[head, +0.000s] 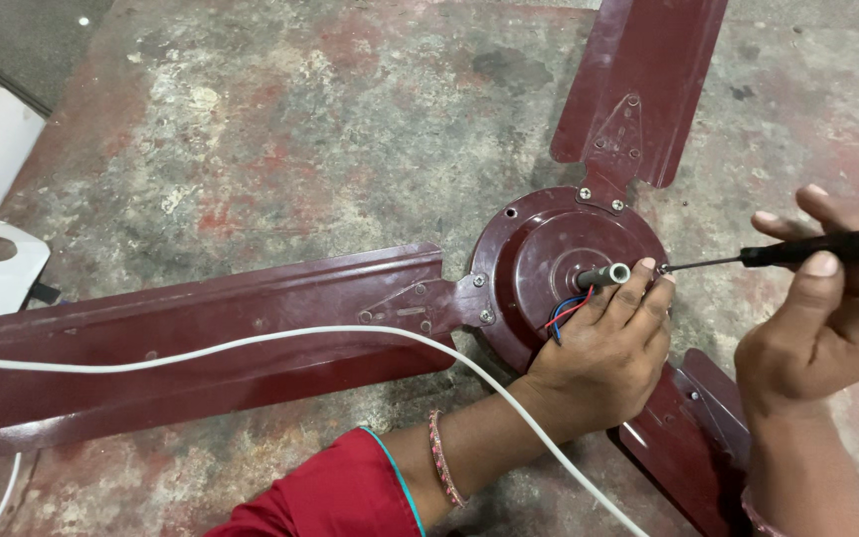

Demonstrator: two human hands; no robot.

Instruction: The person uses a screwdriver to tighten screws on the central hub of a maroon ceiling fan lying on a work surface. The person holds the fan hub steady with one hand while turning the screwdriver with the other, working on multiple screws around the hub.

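Fingers of the left hand (pixel 603 348) pinch the fan's shaft (pixel 608 275) (maroon motor housing (pixel 534 259) below); right hand (pixel 827 308) grips a screwdriver (pixel 777 257).

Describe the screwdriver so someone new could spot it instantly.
Start at the maroon ceiling fan lying on the worn floor and find its round motor hub. Just right of the hub, the right hand holds the screwdriver: black handle, thin metal shaft pointing left toward the hub's short grey tube, unlike the white cable.
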